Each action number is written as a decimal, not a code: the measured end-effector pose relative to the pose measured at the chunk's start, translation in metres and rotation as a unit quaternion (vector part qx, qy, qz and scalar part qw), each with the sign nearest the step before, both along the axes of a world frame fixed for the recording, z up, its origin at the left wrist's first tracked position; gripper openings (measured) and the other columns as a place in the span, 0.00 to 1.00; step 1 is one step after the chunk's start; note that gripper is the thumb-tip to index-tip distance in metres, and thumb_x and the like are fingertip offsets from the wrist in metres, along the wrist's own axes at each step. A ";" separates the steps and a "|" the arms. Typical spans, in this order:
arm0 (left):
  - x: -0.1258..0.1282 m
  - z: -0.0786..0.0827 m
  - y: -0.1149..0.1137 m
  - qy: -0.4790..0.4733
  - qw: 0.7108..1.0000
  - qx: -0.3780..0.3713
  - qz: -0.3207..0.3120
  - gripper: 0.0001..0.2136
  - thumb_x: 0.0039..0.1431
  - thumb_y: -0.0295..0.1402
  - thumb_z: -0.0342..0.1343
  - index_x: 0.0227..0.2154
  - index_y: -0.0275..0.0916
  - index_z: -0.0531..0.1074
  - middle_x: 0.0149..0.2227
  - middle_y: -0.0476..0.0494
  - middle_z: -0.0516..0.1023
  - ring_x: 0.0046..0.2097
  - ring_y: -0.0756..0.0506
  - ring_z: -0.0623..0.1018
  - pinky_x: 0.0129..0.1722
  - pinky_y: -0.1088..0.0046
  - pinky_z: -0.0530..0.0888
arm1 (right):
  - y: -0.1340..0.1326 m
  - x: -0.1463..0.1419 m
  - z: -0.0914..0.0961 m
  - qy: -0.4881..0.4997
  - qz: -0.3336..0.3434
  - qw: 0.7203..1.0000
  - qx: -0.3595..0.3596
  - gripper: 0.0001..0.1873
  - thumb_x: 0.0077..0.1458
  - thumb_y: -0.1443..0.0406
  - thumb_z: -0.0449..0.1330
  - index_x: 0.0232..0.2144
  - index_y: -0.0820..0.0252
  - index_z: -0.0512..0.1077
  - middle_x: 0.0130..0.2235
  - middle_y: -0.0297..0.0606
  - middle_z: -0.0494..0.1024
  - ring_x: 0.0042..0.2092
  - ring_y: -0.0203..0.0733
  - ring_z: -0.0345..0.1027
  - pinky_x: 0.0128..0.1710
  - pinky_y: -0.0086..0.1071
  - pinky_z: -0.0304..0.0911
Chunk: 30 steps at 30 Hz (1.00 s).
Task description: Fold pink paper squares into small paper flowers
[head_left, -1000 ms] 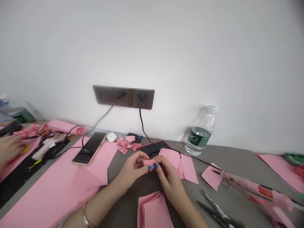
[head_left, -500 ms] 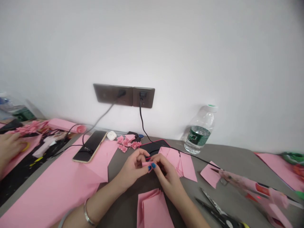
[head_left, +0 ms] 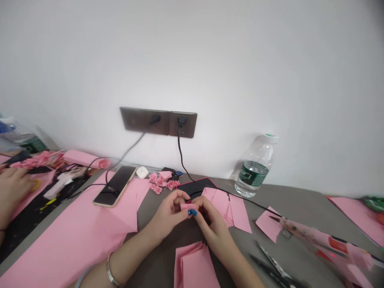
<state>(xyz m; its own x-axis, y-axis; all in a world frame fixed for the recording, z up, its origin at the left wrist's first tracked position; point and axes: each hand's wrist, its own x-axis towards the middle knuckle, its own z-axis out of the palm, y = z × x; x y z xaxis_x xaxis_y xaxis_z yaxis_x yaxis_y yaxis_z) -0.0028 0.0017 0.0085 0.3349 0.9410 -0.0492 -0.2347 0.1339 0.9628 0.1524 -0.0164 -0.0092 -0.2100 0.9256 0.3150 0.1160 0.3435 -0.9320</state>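
Between my fingertips is a small folded piece of pink paper (head_left: pixel 187 207). My left hand (head_left: pixel 170 210) pinches its left side, and my right hand (head_left: pixel 211 218) pinches its right side, with the two blue-nailed thumbs meeting below it. Just under my hands lies a stack of folded pink paper sheets (head_left: pixel 196 266). Behind my right hand are more cut pink papers (head_left: pixel 240 212). Several small pink paper flowers (head_left: pixel 159 184) sit beyond my left hand.
A phone (head_left: pixel 117 186) rests on large pink sheets (head_left: pixel 75 244) at left. Open scissors (head_left: pixel 273 266), a pink-wrapped glue gun (head_left: pixel 321 238) and a water bottle (head_left: pixel 255 166) stand or lie to the right. Cables cross the table (head_left: pixel 300 196). Another person's hand (head_left: pixel 13 190) is at far left.
My thumbs have come together under the pink paper, and more of its front edge shows. The view has shifted slightly; other things keep their places.
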 end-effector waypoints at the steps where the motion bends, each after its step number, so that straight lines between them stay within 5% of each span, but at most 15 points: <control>1: 0.000 0.001 0.000 -0.002 1.000 -0.008 0.005 0.15 0.48 0.33 0.67 0.36 0.37 0.69 0.25 0.55 0.68 0.29 0.52 0.69 0.32 0.78 0.66 | 0.000 0.000 -0.001 0.000 -0.004 1.000 0.005 0.10 0.65 0.60 0.51 0.32 0.57 0.64 0.33 0.36 0.68 0.34 0.41 0.63 0.33 0.31 0.59; 5: 0.000 0.005 -0.001 0.008 1.000 -0.015 0.001 0.12 0.49 0.36 0.67 0.33 0.35 0.73 0.29 0.48 0.76 0.31 0.50 0.74 0.33 0.76 0.70 | 0.002 -0.001 -0.004 0.009 -0.027 1.000 0.010 0.11 0.65 0.61 0.51 0.31 0.57 0.65 0.30 0.36 0.69 0.32 0.40 0.64 0.33 0.31 0.61; 9: -0.001 0.003 0.000 0.024 0.999 -0.025 -0.002 0.11 0.49 0.35 0.67 0.33 0.33 0.78 0.30 0.44 0.79 0.32 0.49 0.76 0.35 0.75 0.73 | 0.003 -0.002 -0.004 -0.009 -0.123 0.990 0.061 0.04 0.60 0.65 0.57 0.32 0.56 0.65 0.33 0.37 0.69 0.32 0.40 0.66 0.28 0.30 0.62; 12: -0.001 0.001 0.001 0.032 0.999 -0.030 0.000 0.10 0.52 0.36 0.65 0.34 0.35 0.79 0.31 0.43 0.80 0.35 0.47 0.78 0.37 0.74 0.74 | 0.002 -0.003 -0.001 -0.079 -0.165 0.975 0.128 0.05 0.58 0.70 0.57 0.33 0.55 0.70 0.37 0.40 0.70 0.40 0.44 0.67 0.37 0.33 0.64; 24: -0.003 -0.004 0.005 0.013 0.994 -0.108 0.001 0.27 0.48 0.29 0.67 0.54 0.35 0.71 0.37 0.41 0.85 0.40 0.45 0.81 0.43 0.71 0.76 | 0.005 0.001 -0.006 -0.129 -0.186 0.959 0.172 0.13 0.58 0.72 0.57 0.39 0.51 0.77 0.46 0.42 0.71 0.42 0.45 0.68 0.42 0.42 0.67; 30: -0.002 -0.001 0.005 0.011 0.994 -0.112 -0.002 0.29 0.49 0.30 0.67 0.55 0.33 0.69 0.37 0.40 0.85 0.41 0.44 0.82 0.45 0.67 0.76 | 0.004 0.002 -0.006 -0.158 -0.197 0.950 0.184 0.10 0.58 0.69 0.59 0.38 0.50 0.79 0.46 0.43 0.74 0.41 0.46 0.68 0.40 0.44 0.68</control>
<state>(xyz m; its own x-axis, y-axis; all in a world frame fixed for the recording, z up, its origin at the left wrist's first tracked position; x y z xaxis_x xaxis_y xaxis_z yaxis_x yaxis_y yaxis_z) -0.0045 0.0063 0.0073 0.3349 0.9043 -0.2648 -0.2138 0.3467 0.9133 0.1544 -0.0125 -0.0148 -0.0077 0.7910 0.6118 0.5564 0.5118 -0.6546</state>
